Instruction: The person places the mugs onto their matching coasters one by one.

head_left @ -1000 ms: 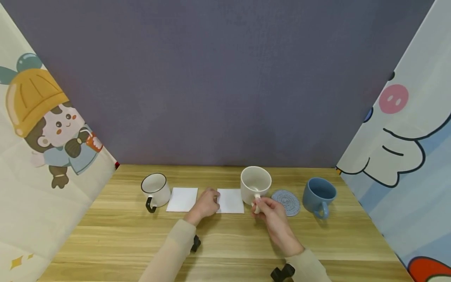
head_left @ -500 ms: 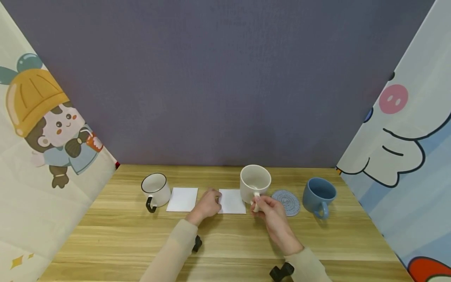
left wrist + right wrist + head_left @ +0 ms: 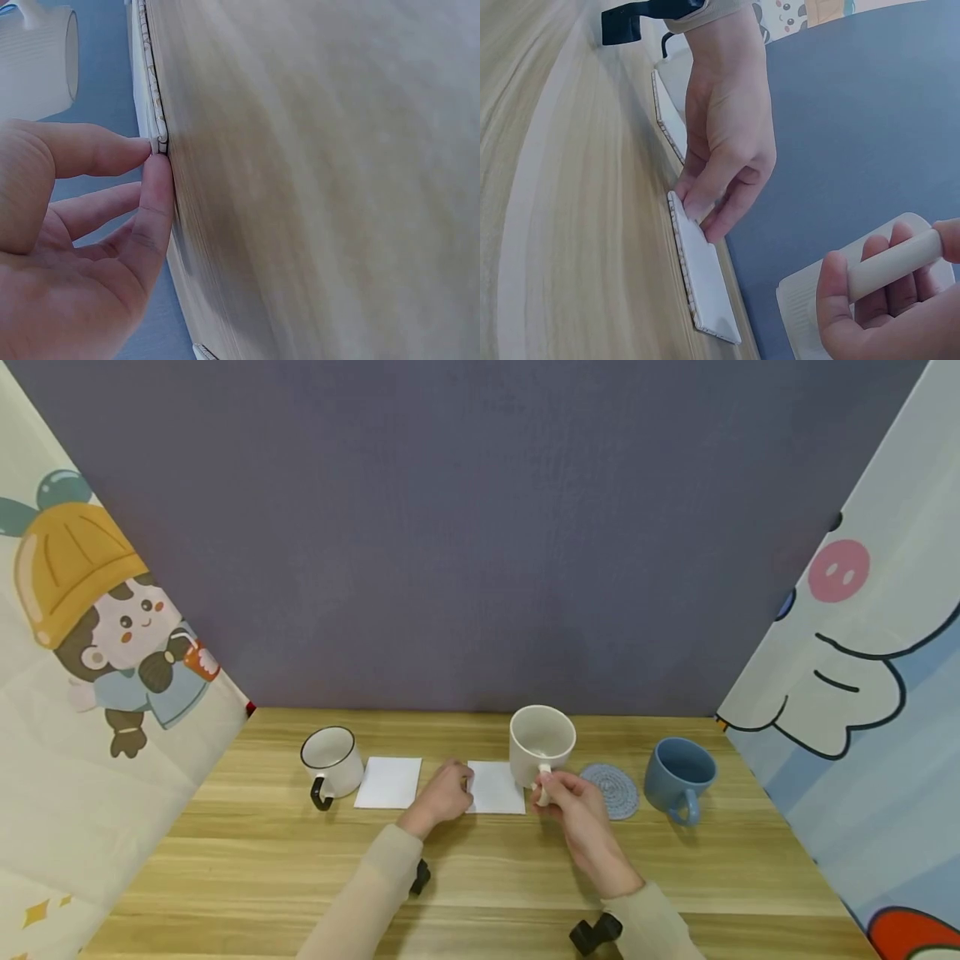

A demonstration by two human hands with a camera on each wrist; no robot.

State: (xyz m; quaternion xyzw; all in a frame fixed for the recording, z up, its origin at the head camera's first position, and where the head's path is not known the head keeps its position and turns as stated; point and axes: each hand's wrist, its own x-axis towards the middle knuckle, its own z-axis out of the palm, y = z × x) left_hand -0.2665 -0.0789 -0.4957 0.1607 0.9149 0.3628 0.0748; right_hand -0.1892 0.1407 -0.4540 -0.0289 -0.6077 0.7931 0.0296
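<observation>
In the head view my left hand (image 3: pixel 442 793) is at the left edge of a white square coaster (image 3: pixel 497 789). The left wrist view shows its thumb and a finger pinching the edge of that coaster (image 3: pixel 153 90), which lies flat on the table. My right hand (image 3: pixel 585 827) grips the handle of a white mug (image 3: pixel 541 743). The mug is upright and overlaps the coaster's right edge in the head view. In the right wrist view the mug (image 3: pixel 802 307) appears raised off the table, its handle (image 3: pixel 896 264) between my right fingers and thumb.
A second white square coaster (image 3: pixel 387 782) lies left of my left hand. Beyond it stands a white mug with a black rim and handle (image 3: pixel 333 764). To the right are a round grey-blue woven coaster (image 3: pixel 611 792) and a blue mug (image 3: pixel 678 777). A dark grey panel (image 3: pixel 480 543) closes the back.
The pinched coaster has slid slightly right with my left hand. The white mug in my right hand has risen a little and shifted slightly left. The other mugs and coasters stay put.
</observation>
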